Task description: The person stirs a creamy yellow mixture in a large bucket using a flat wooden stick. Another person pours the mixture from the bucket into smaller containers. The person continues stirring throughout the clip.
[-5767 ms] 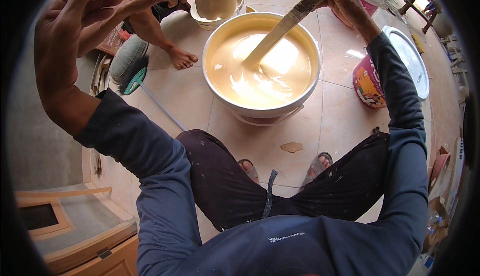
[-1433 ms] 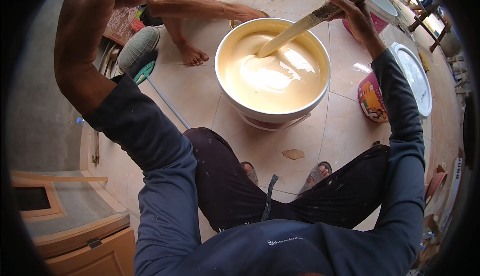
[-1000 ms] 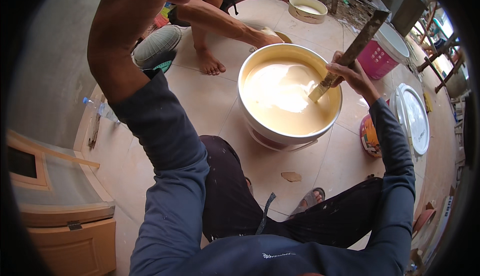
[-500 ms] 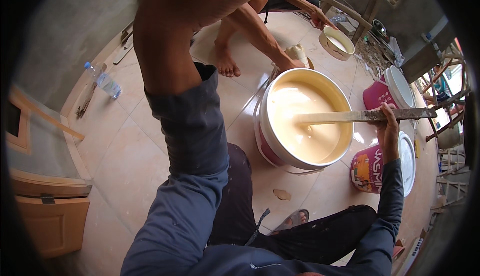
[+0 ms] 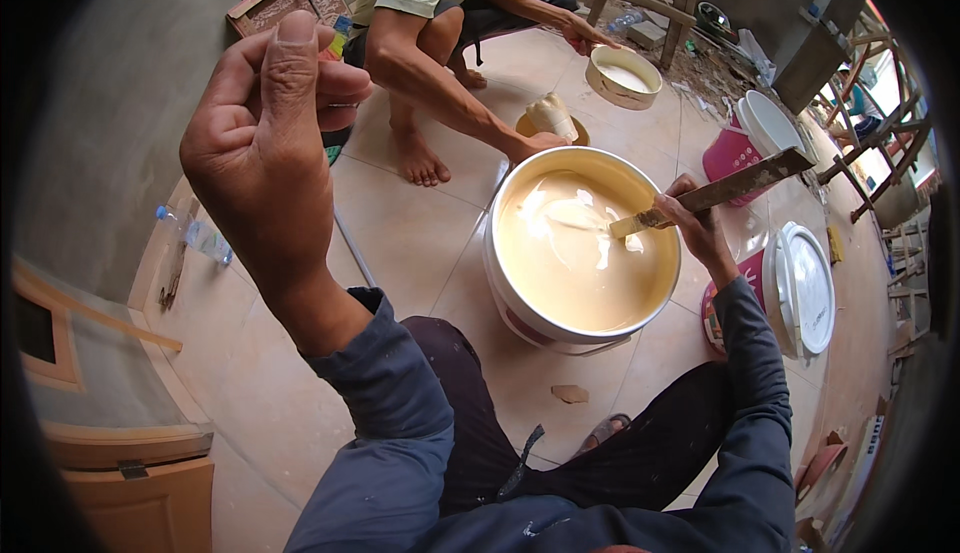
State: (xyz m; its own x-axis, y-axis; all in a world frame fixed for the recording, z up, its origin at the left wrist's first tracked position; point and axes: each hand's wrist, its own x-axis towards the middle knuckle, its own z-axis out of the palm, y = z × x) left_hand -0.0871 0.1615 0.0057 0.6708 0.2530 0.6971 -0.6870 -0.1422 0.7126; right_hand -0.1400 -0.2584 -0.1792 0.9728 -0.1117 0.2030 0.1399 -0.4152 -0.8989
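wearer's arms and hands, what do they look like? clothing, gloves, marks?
Both hands bare: no gloves, rings or watch visible on the left hand or right hand. Long slate-blue sleeves reach both wrists, cuffs loose. Pale paint flecks show low on the blue top; dark trousers below.

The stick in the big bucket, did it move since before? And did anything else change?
Yes. The right hand has kept its grip on the flat wooden stick, which swung from reaching in over the far rim to lying across the right rim, its tip just touching the cream paint. The left hand stayed raised and closed. The co-worker's hand remains at the rim of the bucket, which stayed put.
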